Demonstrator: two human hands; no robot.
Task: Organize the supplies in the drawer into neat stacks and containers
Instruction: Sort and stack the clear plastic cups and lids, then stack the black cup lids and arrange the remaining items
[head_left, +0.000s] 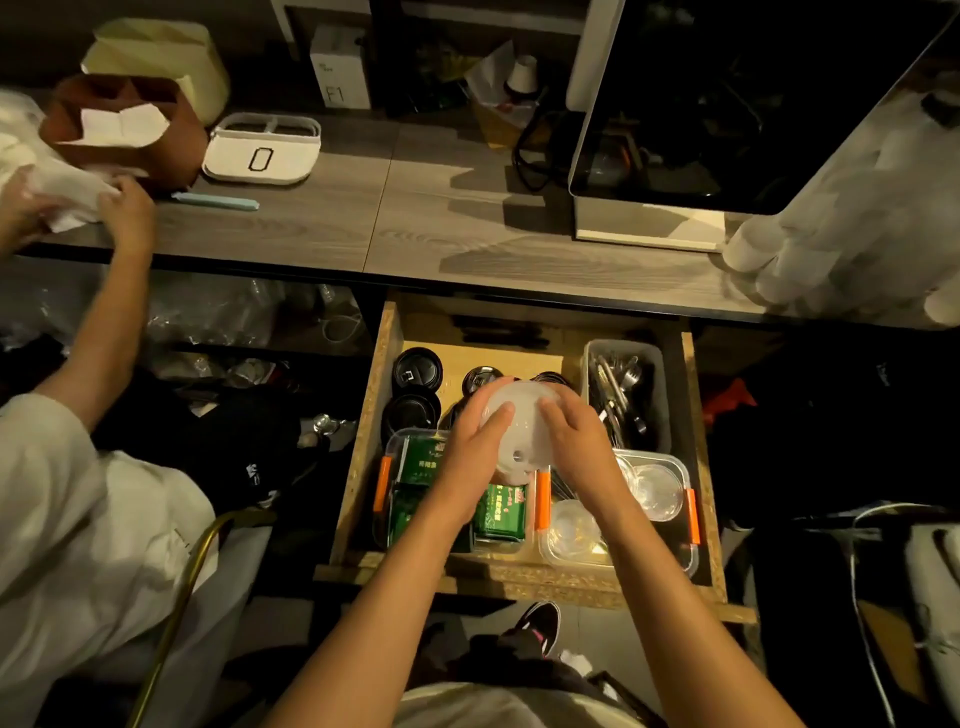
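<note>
Two hands meet over an open chipboard drawer (363, 415) with rough, flaky edges. At its left side lie round black lids (417, 370), glossy, beside and behind a clear rectangular container (397, 441) with orange clips, which holds green printed packets (501, 512). Left hand (470, 457) and right hand (576, 436) hold between them a stack of translucent, domed plastic lids (519, 415) above the drawer's middle; fingers of both curl round its sides. Further right, a second clear clipped container (675, 467) holds small transparent round cups (657, 488). Behind it stands a frosted bin (654, 358) of metal cutlery (618, 384). Above the drawer runs a grey wood-grain table (415, 218).
</note>
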